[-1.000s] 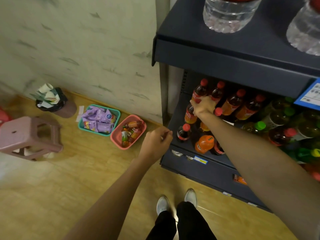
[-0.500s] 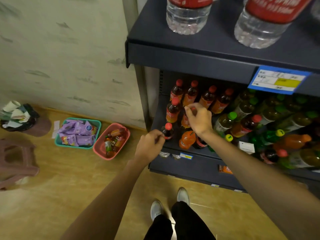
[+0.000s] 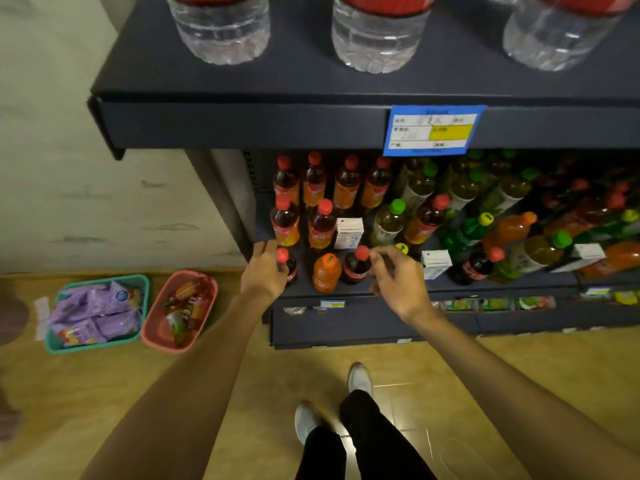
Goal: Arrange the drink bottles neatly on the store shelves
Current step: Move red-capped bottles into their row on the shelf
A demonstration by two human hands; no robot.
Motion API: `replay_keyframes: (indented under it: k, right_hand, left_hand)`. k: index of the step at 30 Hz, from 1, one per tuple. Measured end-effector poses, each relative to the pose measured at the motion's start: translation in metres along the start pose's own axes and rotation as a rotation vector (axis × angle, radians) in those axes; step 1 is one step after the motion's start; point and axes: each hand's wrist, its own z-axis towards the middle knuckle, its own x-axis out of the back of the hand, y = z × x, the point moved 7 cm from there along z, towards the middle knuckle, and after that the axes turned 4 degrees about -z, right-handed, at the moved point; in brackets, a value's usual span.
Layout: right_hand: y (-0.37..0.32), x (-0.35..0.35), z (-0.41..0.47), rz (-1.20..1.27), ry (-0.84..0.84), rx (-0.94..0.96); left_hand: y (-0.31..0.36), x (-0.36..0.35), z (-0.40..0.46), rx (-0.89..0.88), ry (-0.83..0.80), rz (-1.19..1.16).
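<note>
The left hand (image 3: 265, 273) curls round a small dark cola bottle with a red cap (image 3: 288, 265) at the front left corner of the dark blue metal lower shelf (image 3: 363, 291). The right hand (image 3: 398, 280) hangs just right of a second dark red-capped cola bottle (image 3: 356, 265), fingers bent, thumb and forefinger near its neck — whether they touch it I cannot tell. Between the two bottles stands a squat orange drink bottle (image 3: 325, 273); a white carton (image 3: 349, 233) sits just behind. Red-capped tea bottles (image 3: 313, 183) crowd the back rows, with green-capped ones to the right. On the floor lie a teal basket of purple packets (image 3: 98, 311) and a pink basket (image 3: 180, 308).
</note>
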Motion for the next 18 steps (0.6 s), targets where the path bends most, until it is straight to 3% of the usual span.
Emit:
replay_keyframes:
  k: [6,18]
  right_hand:
    - [0.001,0.015,0.01,0.041,0.026,-0.027]
    - [-0.015,0.013,0.015,0.11,0.006,-0.005]
  left_hand:
    - [0.009,-0.028,0.02,-0.017,-0.152,0.131]
    - [-0.007,-0.045,0.012,-0.004,-0.216,0.436]
